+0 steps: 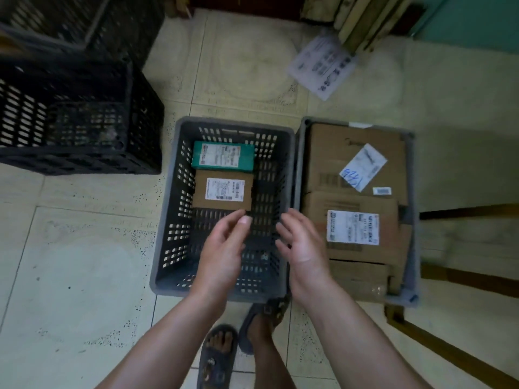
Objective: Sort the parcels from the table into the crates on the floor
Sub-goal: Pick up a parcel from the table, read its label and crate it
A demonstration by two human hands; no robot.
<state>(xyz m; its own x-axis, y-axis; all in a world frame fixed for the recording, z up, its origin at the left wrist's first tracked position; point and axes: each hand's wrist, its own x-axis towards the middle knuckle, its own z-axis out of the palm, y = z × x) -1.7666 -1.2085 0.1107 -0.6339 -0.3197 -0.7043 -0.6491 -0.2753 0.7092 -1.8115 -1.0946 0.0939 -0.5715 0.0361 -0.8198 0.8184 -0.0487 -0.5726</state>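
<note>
A grey slotted crate stands on the floor in front of me. Inside it lie a green parcel at the far end and a small brown cardboard parcel just nearer, both with white labels. My left hand and my right hand hover open above the near half of this crate, palms facing each other, holding nothing. To the right, a second grey crate is packed with large cardboard boxes carrying labels.
Black crates stand stacked at the left. A white plastic mailer lies on the tiled floor at the back, beside wooden planks. Wooden table legs run along the right. My sandalled feet are just behind the crate.
</note>
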